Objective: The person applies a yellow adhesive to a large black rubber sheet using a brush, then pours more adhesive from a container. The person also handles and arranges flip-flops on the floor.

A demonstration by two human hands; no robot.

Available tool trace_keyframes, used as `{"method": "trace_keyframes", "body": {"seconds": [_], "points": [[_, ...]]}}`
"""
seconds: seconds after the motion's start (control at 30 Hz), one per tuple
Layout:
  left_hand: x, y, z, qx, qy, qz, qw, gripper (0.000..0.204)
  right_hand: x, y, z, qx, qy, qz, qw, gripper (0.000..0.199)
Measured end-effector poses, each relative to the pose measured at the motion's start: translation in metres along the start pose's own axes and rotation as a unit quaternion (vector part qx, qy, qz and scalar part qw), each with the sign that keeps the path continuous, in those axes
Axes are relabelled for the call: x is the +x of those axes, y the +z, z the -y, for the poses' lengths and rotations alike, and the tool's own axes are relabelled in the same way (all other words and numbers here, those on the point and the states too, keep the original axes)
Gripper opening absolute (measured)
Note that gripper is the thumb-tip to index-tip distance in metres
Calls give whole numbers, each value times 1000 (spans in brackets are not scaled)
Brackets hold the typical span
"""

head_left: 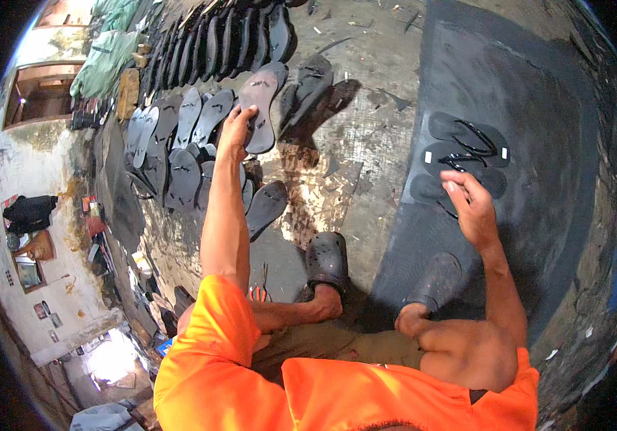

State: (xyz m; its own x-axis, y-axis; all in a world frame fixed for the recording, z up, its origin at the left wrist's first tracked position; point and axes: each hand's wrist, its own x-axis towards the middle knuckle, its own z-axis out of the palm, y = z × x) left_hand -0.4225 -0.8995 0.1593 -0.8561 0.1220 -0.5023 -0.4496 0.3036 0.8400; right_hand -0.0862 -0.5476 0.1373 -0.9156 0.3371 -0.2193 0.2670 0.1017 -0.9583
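My left hand (235, 133) reaches forward, its thumb lying on top of a grey sandal sole (256, 97) that it grips by the edge. Other soles lie under and behind it. On the right, my right hand (472, 208) is above a dark mat with its fingers half bent; no object shows between thumb and forefinger. Just beyond its fingertips are several dark flip-flops (491, 178) with glossy black straps, laid side by side in alternating directions. White tags show on two of them. The hand partly hides the nearest flip-flop (427, 189).
A dense row of dark soles (211, 43) stands at the far left, with loose grey soles (182, 176) nearer. The dark mat (524, 86) covers the right side. Red-handled pliers (259, 293) lie by my left leg. My feet wear dark clogs (327, 258).
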Motion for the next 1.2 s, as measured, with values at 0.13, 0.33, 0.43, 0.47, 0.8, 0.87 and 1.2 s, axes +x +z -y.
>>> {"method": "trace_keyframes", "body": {"seconds": [0.13, 0.33, 0.43, 0.47, 0.8, 0.87, 1.2], "points": [[-42, 93, -3, -116, 96, -8, 989, 71, 25, 22, 30, -59, -171, 26, 983, 34], [-127, 261, 2, -217, 65, 123, 966, 72, 43, 29, 25, -243, -365, -36, 898, 66], [-119, 271, -14, -139, 35, 113, 983, 72, 45, -36, 27, -101, -152, -190, 965, 39], [-92, 267, -10, -29, 127, 73, 989, 71, 50, -56, 28, 51, -110, -208, 971, 37], [20, 348, 18, 29, 40, 243, 969, 50, 128, -149, -79, 173, 22, -222, 959, 45], [32, 352, 30, 99, 49, 210, 971, 43, 137, -153, -99, 157, 54, -208, 964, 45], [46, 361, 62, 140, 63, 170, 973, 35, 137, -155, -135, 127, 98, -188, 969, 43]]}}
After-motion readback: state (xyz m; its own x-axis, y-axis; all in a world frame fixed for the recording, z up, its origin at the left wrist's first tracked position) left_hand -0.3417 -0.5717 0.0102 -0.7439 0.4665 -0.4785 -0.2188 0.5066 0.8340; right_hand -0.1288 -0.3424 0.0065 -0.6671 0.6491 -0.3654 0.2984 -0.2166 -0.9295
